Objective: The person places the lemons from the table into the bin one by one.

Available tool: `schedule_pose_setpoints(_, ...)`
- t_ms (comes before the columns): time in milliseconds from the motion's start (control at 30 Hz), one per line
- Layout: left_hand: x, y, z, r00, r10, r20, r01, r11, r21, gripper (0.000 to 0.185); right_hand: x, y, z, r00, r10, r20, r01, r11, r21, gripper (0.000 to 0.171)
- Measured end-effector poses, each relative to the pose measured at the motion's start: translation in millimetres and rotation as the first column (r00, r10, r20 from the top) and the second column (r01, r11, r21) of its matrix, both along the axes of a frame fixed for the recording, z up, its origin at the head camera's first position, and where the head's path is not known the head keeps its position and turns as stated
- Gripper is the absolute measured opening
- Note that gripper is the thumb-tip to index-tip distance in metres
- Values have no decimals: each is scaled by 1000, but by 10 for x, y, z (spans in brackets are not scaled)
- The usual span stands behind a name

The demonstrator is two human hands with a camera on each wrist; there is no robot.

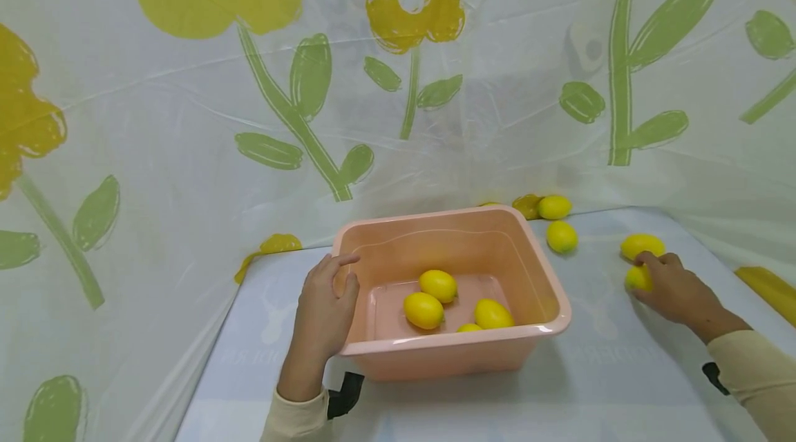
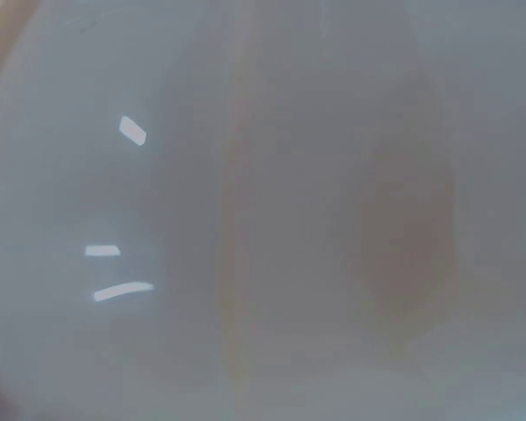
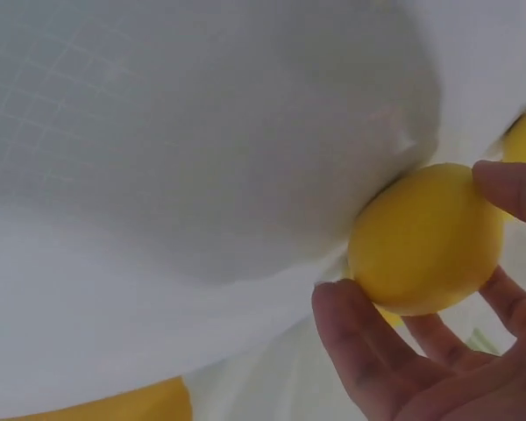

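Note:
A pink plastic basin [image 1: 448,359] stands on the table with several yellow lemons inside, one of them a lemon [image 1: 423,311] near its middle. My left hand [image 1: 323,311] is at the basin's left rim, fingers loosely bent and thumb raised; whether it touches the rim cannot be told. To the right of the basin my right hand [image 1: 674,290] holds a lemon [image 3: 425,239] between thumb and fingers, close to the table top. Just behind that hand lies another lemon [image 1: 643,246]. The left wrist view is blurred and shows mostly a pale surface.
Beyond the basin's right back corner lie a lemon [image 1: 562,237] and a further lemon [image 1: 554,207] by the table's back edge. A white curtain [image 1: 497,117] printed with yellow flowers hangs behind the table [image 1: 597,387] and down its sides.

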State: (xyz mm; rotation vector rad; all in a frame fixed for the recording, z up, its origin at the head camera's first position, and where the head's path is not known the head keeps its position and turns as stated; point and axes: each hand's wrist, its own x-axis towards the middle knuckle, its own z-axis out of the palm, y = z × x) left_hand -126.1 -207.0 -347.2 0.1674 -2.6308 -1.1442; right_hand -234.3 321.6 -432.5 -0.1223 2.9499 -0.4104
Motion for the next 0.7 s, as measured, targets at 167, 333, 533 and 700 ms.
schedule_pose_setpoints(167, -4, -15, -6, 1000, -4, -2, 4, 1000, 11, 33, -14, 29, -62, 997, 22, 78, -21, 1000, -11, 64)
schedule_pose_setpoints(333, -10, -13, -12, 1000, -7, -9, 7, 1000, 3, 33, -14, 11, -85, 993, 35, 113, -35, 999, 1, 64)
schedule_pose_setpoints(533, -1, -8, 4, 1000, -1, -7, 1, 1000, -2, 33, -21, -30, -72, 991, 31, 132, -33, 999, 16, 69)
schedule_pose_setpoints(700, -1, -6, 9, 1000, -4, -4, 4, 1000, 3, 34, -4, -61, -63, 997, 42, 63, -43, 999, 11, 71)
